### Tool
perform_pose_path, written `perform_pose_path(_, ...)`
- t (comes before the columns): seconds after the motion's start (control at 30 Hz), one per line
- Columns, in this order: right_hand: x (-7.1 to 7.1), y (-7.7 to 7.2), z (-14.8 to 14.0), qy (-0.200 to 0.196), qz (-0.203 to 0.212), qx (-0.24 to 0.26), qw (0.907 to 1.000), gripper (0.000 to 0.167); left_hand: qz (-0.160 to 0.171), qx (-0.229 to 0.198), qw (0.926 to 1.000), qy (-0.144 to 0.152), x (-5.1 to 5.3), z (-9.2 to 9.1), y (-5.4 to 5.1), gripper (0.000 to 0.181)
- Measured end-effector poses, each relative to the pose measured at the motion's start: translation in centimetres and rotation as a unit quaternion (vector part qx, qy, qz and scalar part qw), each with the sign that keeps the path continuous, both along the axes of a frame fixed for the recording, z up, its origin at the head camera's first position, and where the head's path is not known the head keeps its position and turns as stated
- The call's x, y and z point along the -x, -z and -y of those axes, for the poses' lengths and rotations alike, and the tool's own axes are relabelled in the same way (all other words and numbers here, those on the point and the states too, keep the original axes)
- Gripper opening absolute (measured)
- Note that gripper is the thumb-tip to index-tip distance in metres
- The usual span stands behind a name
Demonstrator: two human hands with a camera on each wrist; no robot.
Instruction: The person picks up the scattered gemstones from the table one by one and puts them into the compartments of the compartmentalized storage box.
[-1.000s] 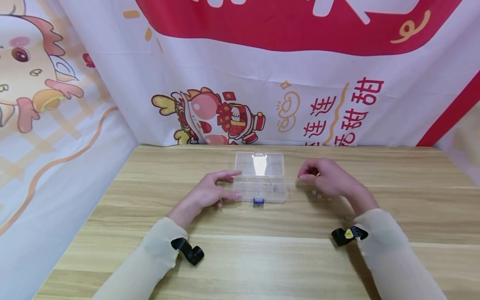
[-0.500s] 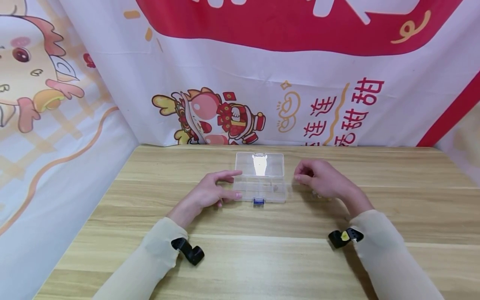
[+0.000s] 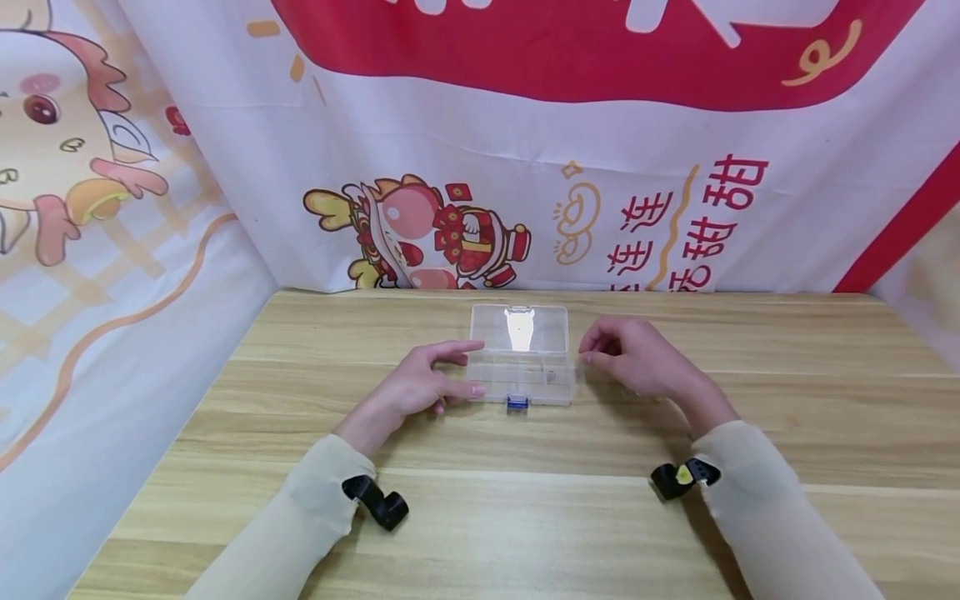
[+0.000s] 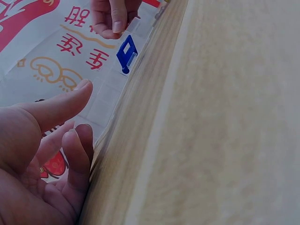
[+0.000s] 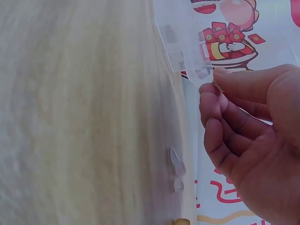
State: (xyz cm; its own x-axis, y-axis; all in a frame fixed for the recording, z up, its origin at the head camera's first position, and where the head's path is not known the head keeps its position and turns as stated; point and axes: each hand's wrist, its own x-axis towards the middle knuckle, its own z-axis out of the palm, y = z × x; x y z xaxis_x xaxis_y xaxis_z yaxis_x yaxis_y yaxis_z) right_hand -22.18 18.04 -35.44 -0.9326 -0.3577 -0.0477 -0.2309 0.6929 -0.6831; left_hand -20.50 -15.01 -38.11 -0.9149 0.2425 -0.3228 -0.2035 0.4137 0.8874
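Observation:
A clear plastic compartment box point(image 3: 491, 382) lies on the table, lid point(image 3: 551, 329) raised at the back and blue latch point(image 3: 517, 402) in front. Thumb and forefinger of my left hand point(image 3: 416, 382) reach out at the box's left side, seemingly touching it. Beside the right side, my right hand point(image 3: 637, 357) pinches a tiny, pale piece point(image 5: 217, 87) between thumb and forefinger; its kind is too small to tell. Small things in the right compartments point(image 3: 551, 377) look blurred. Under the right hand lie several small clear pieces point(image 5: 178, 185) and an amber one point(image 5: 182, 221).
The box stands on a wood-grain table point(image 3: 480, 517), toward its far edge. Behind it hangs a printed cloth point(image 3: 465, 133) with red shapes and cartoon figures, reaching round to the left. Black camera mounts point(image 3: 386, 508) sit on both wrists.
My right hand has moved a little left, up to the box's right side, still pinching the tiny piece. The left hand and the box have stayed in place.

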Motion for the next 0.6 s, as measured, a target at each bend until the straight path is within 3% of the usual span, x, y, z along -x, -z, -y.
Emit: perform_pose_path(0.6,-0.2,0.1,0.85,-0.013,-0.012,0.004,0.9998,0.003,-0.003,-0.002,1.0,0.0,0.01,-0.08,0.0,0.067)
